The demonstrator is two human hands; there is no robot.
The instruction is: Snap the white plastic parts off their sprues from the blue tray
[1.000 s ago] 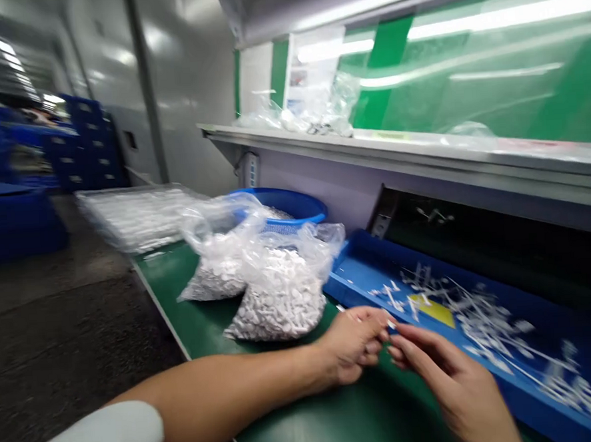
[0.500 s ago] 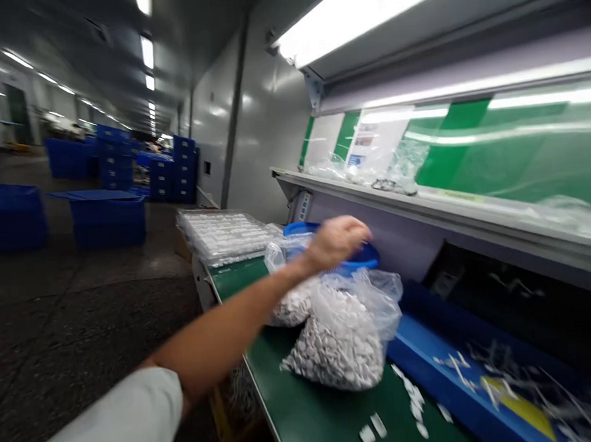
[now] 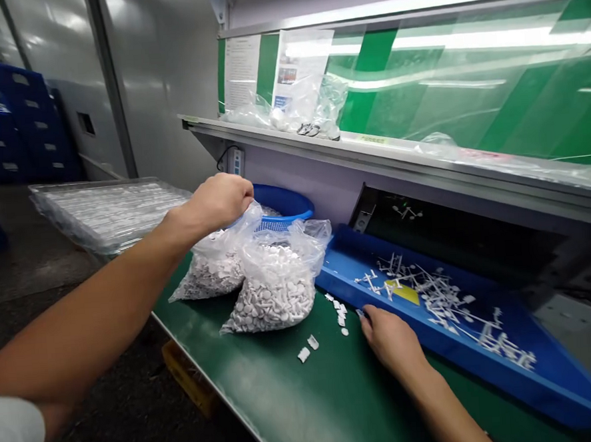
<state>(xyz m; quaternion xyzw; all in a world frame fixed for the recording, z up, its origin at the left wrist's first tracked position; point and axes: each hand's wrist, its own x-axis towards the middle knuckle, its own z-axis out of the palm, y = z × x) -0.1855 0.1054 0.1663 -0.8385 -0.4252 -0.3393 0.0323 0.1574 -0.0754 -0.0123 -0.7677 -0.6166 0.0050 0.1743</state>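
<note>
My left hand (image 3: pixel 217 200) is closed on the top edge of the far clear plastic bag (image 3: pixel 211 269) of small white parts, just in front of a blue basket (image 3: pixel 285 205). A second clear bag (image 3: pixel 275 285), also full of white parts, lies beside it on the green bench (image 3: pixel 331 399). My right hand (image 3: pixel 390 338) rests knuckles-up on the bench against the front edge of the blue tray (image 3: pixel 463 341); its fingertips are curled under and hidden. Several loose white parts (image 3: pixel 326 326) lie on the bench just left of that hand.
White sprue pieces (image 3: pixel 440 299) are scattered in the blue tray around a yellow patch. A clear tray of white parts (image 3: pixel 107 212) sits at the bench's far left end. Plastic bags (image 3: pixel 299 111) lie on the shelf above. Blue crates (image 3: pixel 24 124) stand stacked at the back left.
My left hand came down from above the blue basket and took hold of the far bag's top. My right hand came back into view at the blue tray's front edge. The camera tilted down.
</note>
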